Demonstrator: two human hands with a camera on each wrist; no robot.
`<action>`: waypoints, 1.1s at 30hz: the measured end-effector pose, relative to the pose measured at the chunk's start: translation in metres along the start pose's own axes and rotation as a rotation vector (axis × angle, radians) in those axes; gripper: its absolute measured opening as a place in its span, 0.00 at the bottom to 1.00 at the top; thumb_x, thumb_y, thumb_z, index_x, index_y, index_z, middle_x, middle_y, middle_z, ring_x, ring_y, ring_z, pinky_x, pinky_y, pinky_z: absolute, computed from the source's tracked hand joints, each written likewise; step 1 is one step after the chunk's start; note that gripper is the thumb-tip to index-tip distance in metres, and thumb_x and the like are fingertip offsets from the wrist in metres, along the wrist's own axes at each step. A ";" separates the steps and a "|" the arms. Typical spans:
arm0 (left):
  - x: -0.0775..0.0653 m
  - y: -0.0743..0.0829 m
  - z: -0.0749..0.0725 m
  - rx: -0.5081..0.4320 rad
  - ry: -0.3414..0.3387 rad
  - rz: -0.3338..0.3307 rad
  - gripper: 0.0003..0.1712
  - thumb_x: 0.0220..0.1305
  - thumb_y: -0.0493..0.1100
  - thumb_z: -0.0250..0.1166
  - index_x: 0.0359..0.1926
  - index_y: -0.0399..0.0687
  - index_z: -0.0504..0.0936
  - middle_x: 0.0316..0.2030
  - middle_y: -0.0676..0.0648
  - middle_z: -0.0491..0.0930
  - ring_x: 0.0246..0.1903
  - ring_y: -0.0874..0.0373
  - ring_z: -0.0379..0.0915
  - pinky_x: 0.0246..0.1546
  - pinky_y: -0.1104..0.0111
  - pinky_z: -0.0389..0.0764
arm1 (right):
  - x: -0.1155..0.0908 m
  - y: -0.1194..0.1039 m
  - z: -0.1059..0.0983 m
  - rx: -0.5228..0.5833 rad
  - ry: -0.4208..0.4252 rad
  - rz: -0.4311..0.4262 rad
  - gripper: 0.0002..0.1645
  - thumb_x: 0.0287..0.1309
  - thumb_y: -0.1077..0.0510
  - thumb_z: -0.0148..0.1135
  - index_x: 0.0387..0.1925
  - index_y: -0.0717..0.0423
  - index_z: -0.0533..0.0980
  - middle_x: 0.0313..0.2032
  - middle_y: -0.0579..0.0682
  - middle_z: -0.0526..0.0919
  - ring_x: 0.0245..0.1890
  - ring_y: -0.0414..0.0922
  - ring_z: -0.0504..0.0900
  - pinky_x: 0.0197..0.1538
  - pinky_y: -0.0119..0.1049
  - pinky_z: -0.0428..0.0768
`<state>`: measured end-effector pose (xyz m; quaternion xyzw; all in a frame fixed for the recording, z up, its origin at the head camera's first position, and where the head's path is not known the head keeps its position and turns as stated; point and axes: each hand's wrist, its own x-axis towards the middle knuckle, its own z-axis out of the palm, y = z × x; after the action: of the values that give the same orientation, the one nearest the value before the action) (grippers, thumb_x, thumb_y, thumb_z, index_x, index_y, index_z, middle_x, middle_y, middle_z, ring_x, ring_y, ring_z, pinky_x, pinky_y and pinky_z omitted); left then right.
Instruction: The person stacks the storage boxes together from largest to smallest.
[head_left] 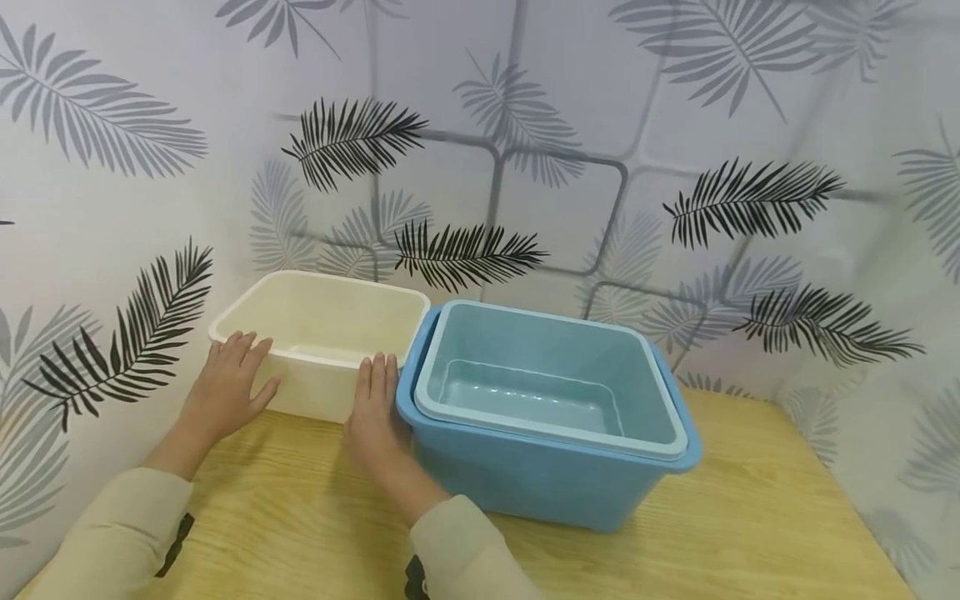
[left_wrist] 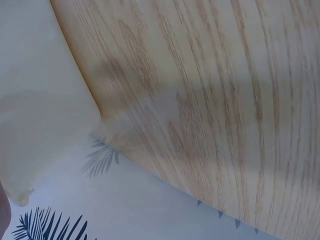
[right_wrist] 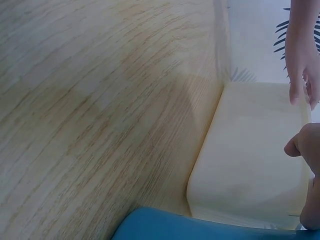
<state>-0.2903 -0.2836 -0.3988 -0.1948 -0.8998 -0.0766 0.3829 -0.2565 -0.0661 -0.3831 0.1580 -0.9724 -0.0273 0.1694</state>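
A cream plastic bin [head_left: 330,383] stands upright on the table against the wall. My left hand [head_left: 225,383] touches the left part of its front rim, fingers nearly straight and thumb spread to the side. At the right end of that rim my right hand [head_left: 372,417] rests with extended fingers, close beside the blue bin. The right wrist view shows the right thumb [right_wrist: 297,145] by the cream bin's front wall, with the left hand [right_wrist: 302,65] farther along. Mostly the cream bin's wall [left_wrist: 40,85] and bare wood fill the left wrist view.
To the right, a larger blue bin [head_left: 517,483] holds a lighter blue bin [head_left: 540,367] nested in it, butting up against the cream one. Beneath is a wood-grain table [head_left: 277,517]. Leaf-patterned wall covering [head_left: 555,208] rises behind and on both sides.
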 end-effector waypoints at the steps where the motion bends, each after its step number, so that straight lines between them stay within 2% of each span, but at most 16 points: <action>1: 0.000 0.000 0.000 -0.005 0.003 0.004 0.29 0.49 0.40 0.63 0.51 0.27 0.71 0.48 0.24 0.71 0.51 0.27 0.64 0.52 0.35 0.63 | 0.000 0.000 0.000 0.008 -0.002 0.000 0.38 0.63 0.48 0.49 0.70 0.56 0.52 0.71 0.53 0.55 0.72 0.51 0.49 0.73 0.44 0.51; 6: -0.001 0.000 0.000 -0.018 0.038 0.031 0.28 0.51 0.42 0.60 0.50 0.25 0.71 0.46 0.24 0.72 0.51 0.27 0.65 0.53 0.38 0.65 | -0.001 0.001 -0.001 -0.024 0.021 -0.024 0.38 0.62 0.47 0.52 0.69 0.57 0.55 0.69 0.54 0.59 0.71 0.52 0.53 0.72 0.44 0.53; 9: -0.002 0.000 0.000 -0.020 0.047 0.041 0.27 0.59 0.47 0.55 0.50 0.25 0.72 0.45 0.24 0.72 0.51 0.28 0.65 0.54 0.39 0.66 | -0.002 0.001 -0.002 -0.029 0.039 -0.033 0.38 0.61 0.47 0.53 0.68 0.58 0.57 0.68 0.55 0.61 0.70 0.53 0.55 0.72 0.44 0.54; 15: -0.005 -0.002 -0.002 -0.031 0.082 0.074 0.35 0.68 0.57 0.41 0.49 0.25 0.73 0.44 0.25 0.74 0.50 0.29 0.67 0.54 0.41 0.67 | -0.005 0.002 -0.005 -0.036 0.061 -0.060 0.37 0.60 0.47 0.54 0.66 0.59 0.59 0.66 0.55 0.64 0.70 0.52 0.57 0.70 0.42 0.58; 21: -0.009 -0.004 -0.002 -0.023 0.132 0.094 0.43 0.69 0.64 0.33 0.48 0.27 0.73 0.43 0.26 0.74 0.48 0.30 0.68 0.53 0.41 0.68 | -0.009 0.005 -0.003 -0.072 0.198 -0.122 0.33 0.58 0.50 0.57 0.62 0.61 0.65 0.61 0.56 0.70 0.66 0.52 0.65 0.66 0.42 0.66; 27: -0.013 -0.001 -0.005 -0.041 0.172 0.123 0.42 0.69 0.63 0.34 0.46 0.26 0.74 0.41 0.26 0.75 0.46 0.30 0.69 0.50 0.40 0.69 | -0.011 0.009 0.005 -0.221 0.365 -0.176 0.31 0.55 0.51 0.57 0.58 0.62 0.69 0.54 0.55 0.75 0.59 0.51 0.72 0.63 0.39 0.71; 30: -0.015 -0.001 -0.007 -0.049 0.190 0.134 0.41 0.69 0.63 0.36 0.45 0.26 0.75 0.41 0.27 0.75 0.46 0.31 0.69 0.49 0.40 0.69 | -0.011 0.010 0.007 -0.199 0.415 -0.186 0.29 0.54 0.52 0.58 0.56 0.62 0.71 0.51 0.54 0.76 0.56 0.49 0.73 0.62 0.38 0.72; 33: -0.017 -0.001 -0.009 -0.048 0.201 0.147 0.40 0.70 0.62 0.37 0.45 0.26 0.75 0.41 0.27 0.76 0.45 0.31 0.69 0.48 0.39 0.70 | -0.011 0.011 0.008 -0.221 0.442 -0.209 0.28 0.54 0.53 0.56 0.55 0.63 0.72 0.48 0.55 0.77 0.54 0.48 0.74 0.62 0.39 0.72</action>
<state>-0.2746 -0.2919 -0.4046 -0.2608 -0.8379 -0.0890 0.4712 -0.2523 -0.0526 -0.3928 0.2403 -0.8813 -0.1156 0.3901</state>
